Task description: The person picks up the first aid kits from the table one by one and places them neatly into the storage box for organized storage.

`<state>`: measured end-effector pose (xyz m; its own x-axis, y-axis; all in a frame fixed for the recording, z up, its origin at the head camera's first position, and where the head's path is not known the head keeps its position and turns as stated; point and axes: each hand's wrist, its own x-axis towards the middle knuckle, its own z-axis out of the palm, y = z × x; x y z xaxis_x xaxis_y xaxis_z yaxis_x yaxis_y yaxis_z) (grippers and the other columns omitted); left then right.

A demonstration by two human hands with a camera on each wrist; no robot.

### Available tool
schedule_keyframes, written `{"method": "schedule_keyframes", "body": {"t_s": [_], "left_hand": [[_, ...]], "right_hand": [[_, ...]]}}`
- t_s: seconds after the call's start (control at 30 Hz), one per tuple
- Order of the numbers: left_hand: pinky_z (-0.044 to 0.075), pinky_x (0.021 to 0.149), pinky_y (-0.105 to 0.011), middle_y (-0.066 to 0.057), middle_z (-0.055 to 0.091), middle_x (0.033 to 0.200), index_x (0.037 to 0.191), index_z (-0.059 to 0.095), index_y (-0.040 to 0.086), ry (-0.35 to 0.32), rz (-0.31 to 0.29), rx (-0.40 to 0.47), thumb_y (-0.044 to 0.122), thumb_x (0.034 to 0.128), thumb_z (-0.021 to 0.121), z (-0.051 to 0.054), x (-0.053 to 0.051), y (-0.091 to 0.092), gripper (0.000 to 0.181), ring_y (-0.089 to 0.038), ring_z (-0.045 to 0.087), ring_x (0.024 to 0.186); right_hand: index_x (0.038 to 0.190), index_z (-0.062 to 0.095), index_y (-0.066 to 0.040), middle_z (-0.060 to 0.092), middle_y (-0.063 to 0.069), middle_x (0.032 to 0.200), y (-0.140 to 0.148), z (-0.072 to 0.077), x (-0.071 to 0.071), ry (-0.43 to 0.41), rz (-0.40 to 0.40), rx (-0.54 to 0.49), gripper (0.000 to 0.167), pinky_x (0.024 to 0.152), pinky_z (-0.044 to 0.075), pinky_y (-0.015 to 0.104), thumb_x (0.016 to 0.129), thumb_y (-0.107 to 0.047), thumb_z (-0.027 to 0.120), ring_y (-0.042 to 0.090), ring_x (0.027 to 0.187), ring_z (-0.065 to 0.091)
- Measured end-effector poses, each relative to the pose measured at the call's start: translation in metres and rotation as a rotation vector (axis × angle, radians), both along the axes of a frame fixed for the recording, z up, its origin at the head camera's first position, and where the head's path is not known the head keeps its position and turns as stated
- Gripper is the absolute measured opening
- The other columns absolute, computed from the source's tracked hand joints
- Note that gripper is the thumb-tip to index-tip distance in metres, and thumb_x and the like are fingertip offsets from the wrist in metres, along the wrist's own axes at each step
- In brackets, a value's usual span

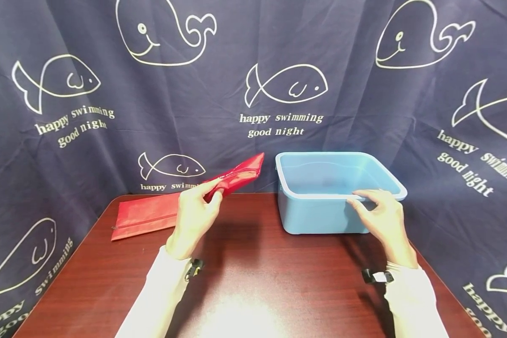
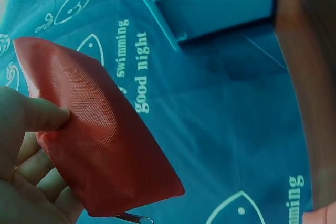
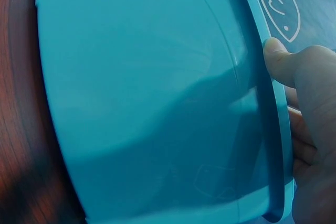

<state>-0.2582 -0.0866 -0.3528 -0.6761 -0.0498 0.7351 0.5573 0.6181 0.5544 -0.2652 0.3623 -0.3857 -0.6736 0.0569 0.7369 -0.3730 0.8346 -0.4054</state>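
Note:
My left hand [image 1: 195, 213] pinches a red zippered pouch [image 1: 241, 174] and holds it above the table, left of a light blue bin [image 1: 321, 216]. In the left wrist view the thumb presses on the mesh-like face of the pouch [image 2: 100, 135], with the other fingers behind it and a zipper pull at its lower end. My right hand [image 1: 382, 218] grips the near rim of the bin toward its right side. The right wrist view shows the thumb of that hand [image 3: 310, 114] on the rim of the bin [image 3: 282, 145], fingers curled over the other side.
A flat red zippered pouch [image 1: 145, 216] lies at the back left of the brown table [image 1: 253, 267], partly behind my left hand. A dark blue curtain [image 1: 219, 98] with white fish and whale outlines hangs behind the table and along both sides.

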Motion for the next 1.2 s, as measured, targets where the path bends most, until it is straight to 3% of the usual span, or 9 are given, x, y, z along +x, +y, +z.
{"method": "schedule_keyframes", "body": {"t_s": [0.2, 0.43, 0.7, 0.97, 1.1, 1.2], "left_hand": [[0.045, 0.053, -0.030, 0.002, 0.077, 0.083, 0.113, 0.082, 0.020, -0.015, -0.027, 0.011, 0.014, 0.0895, 0.073, 0.007, -0.002, 0.017, 0.026, -0.014, 0.057, 0.061], [0.044, 0.052, -0.029, 0.002, 0.076, 0.083, 0.115, 0.082, 0.022, -0.034, -0.059, 0.018, 0.015, 0.0904, 0.072, 0.019, -0.008, 0.034, 0.028, -0.014, 0.058, 0.062], [0.046, 0.055, -0.033, -0.003, 0.077, 0.085, 0.119, 0.080, 0.019, -0.031, -0.088, 0.004, 0.015, 0.0904, 0.072, 0.031, -0.014, 0.053, 0.030, -0.018, 0.059, 0.064], [0.053, 0.064, -0.030, -0.002, 0.079, 0.098, 0.120, 0.080, 0.021, 0.006, -0.127, -0.020, 0.017, 0.0929, 0.071, 0.043, -0.019, 0.079, 0.029, -0.016, 0.067, 0.073], [0.053, 0.065, -0.031, 0.001, 0.079, 0.087, 0.121, 0.080, 0.022, 0.019, -0.140, -0.035, 0.018, 0.0936, 0.071, 0.048, -0.021, 0.094, 0.029, -0.017, 0.065, 0.068], [0.054, 0.070, -0.032, 0.004, 0.079, 0.085, 0.121, 0.080, 0.025, 0.016, -0.134, -0.055, 0.019, 0.0942, 0.069, 0.052, -0.023, 0.105, 0.029, -0.018, 0.069, 0.075]], "right_hand": [[0.102, 0.083, -0.015, 0.079, 0.006, 0.100, 0.000, -0.001, 0.000, -0.008, 0.001, -0.001, 0.023, 0.087, 0.033, 0.014, 0.081, -0.022, 0.087, 0.028, 0.099, 0.065], [0.103, 0.083, -0.016, 0.079, 0.006, 0.099, 0.003, -0.004, -0.001, -0.016, -0.005, 0.016, 0.024, 0.087, 0.039, 0.029, 0.081, -0.025, 0.088, 0.029, 0.099, 0.065], [0.102, 0.083, -0.015, 0.079, 0.005, 0.098, 0.002, -0.003, -0.002, -0.003, -0.003, 0.017, 0.023, 0.086, 0.037, 0.022, 0.081, -0.024, 0.087, 0.026, 0.096, 0.065], [0.102, 0.083, -0.014, 0.079, 0.005, 0.098, 0.001, 0.000, -0.001, 0.000, -0.010, 0.025, 0.023, 0.086, 0.039, 0.028, 0.082, -0.025, 0.087, 0.027, 0.097, 0.065], [0.102, 0.083, -0.015, 0.079, 0.005, 0.097, 0.002, -0.001, -0.001, 0.003, -0.012, 0.024, 0.024, 0.086, 0.039, 0.028, 0.082, -0.025, 0.088, 0.027, 0.097, 0.065], [0.102, 0.083, -0.015, 0.079, 0.006, 0.098, 0.002, -0.001, -0.002, 0.007, -0.006, 0.018, 0.024, 0.086, 0.038, 0.026, 0.081, -0.025, 0.088, 0.028, 0.097, 0.065]]}}
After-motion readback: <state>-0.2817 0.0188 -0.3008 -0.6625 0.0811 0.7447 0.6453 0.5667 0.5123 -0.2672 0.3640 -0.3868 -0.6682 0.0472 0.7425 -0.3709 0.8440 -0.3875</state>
